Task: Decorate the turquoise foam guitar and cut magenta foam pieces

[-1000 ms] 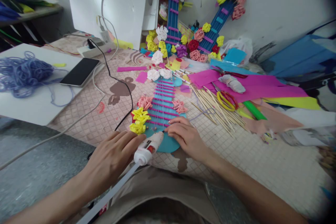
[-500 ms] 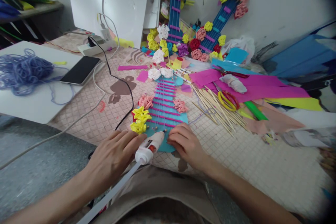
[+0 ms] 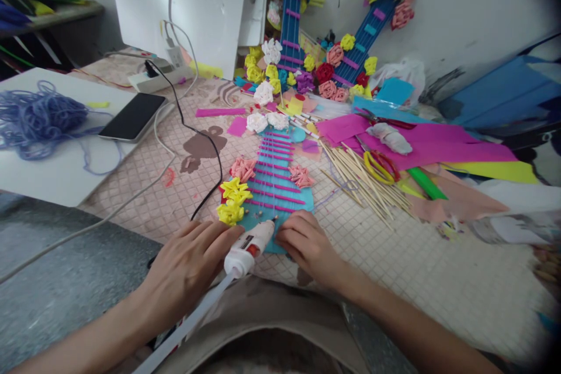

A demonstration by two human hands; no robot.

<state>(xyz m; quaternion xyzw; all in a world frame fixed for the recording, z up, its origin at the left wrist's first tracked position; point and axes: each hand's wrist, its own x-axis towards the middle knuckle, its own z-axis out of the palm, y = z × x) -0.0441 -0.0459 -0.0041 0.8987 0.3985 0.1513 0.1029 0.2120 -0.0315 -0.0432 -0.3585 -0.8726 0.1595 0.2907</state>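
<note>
A light-blue craft guitar (image 3: 280, 184) lies flat in front of me, crossed by magenta strips and thin purple strings. Yellow paper flowers (image 3: 233, 201) and pink ones sit along its sides, and white ones at its far end. My left hand (image 3: 193, 260) is closed at the glue gun (image 3: 252, 242), whose handle it hides. The gun's nozzle points over the guitar's near part, with a long glue stick (image 3: 193, 327) trailing from its back. My right hand (image 3: 309, 248) rests on the guitar's lower right part near the nozzle, fingers curled together; what they pinch is hidden.
Bamboo sticks (image 3: 362, 178), scissors (image 3: 380, 168) and magenta paper (image 3: 442, 143) lie to the right. On the left are a phone (image 3: 134, 117), purple yarn (image 3: 41, 120) and a black cable (image 3: 214, 152). Two dark-blue flowered guitars (image 3: 291, 26) lean against the wall.
My right hand has shifted slightly left over the guitar, closer to the nozzle, with its fingers more bunched. My left hand and the glue gun have barely moved.
</note>
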